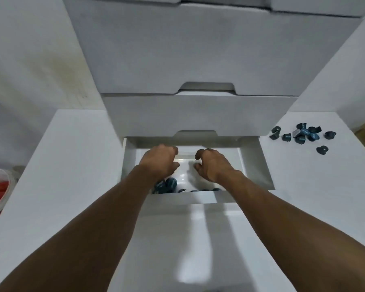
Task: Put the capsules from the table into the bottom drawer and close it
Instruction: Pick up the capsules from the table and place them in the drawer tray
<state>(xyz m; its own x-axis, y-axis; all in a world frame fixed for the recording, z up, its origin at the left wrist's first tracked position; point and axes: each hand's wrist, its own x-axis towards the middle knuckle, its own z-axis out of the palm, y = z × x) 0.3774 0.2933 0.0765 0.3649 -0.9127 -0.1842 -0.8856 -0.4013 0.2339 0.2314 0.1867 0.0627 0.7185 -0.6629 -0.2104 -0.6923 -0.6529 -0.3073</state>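
Hands, left (159,163) and right (213,165), over drawer (255,165): fingers curled, hold unclear. I fetch worktop (303,186) capsules (303,134) next.

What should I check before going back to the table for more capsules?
1. Bottom drawer open: ok, pulled out.
2. Capsules in drawer: ok, several dark blue ones lie near its front edge.
3. Left hand empty: cannot tell, its fingers are curled.
4. Right hand empty: cannot tell, its fingers are curled too.
5. Capsules on table all moved: not ok, a cluster remains at the right of the drawers.
6. Drawer ready to close: not ok, both hands are over it.
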